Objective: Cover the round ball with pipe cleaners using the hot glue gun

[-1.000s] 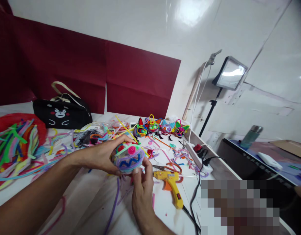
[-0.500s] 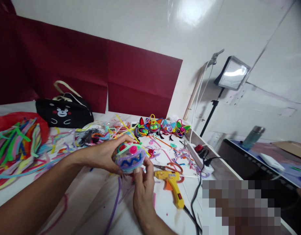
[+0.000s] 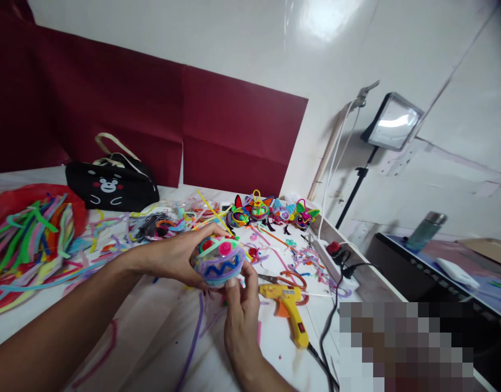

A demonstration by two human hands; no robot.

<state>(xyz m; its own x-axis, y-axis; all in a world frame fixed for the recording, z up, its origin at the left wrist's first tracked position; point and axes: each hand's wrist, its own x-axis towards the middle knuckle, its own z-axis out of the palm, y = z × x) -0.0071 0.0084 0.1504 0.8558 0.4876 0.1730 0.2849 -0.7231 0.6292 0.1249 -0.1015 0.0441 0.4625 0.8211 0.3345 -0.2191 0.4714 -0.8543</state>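
Observation:
A clear round ball (image 3: 221,263) decorated with coloured pipe cleaners is held up over the table. It bears a pink rosette, a dark blue zigzag and a lilac band. My left hand (image 3: 179,256) wraps around its left side, closed on it. On the lower right, my right hand (image 3: 242,305) pinches the ball's edge between thumb and fingers. A yellow glue gun (image 3: 289,305) lies just right of my right hand, with orange-handled scissors (image 3: 291,280) behind it. Beneath the ball, a purple pipe cleaner (image 3: 193,348) stretches across the white table.
Several finished ornaments with ears (image 3: 259,209) stand at the back. A red bag of pipe cleaners (image 3: 76,204) and a black bag (image 3: 111,188) are on the left. A power strip (image 3: 335,261) with black cables runs along the right edge, near a lamp (image 3: 395,122).
The whole view has shifted slightly, so things appear a little further right. Both hands keep the same hold on the ball, which looks almost unchanged.

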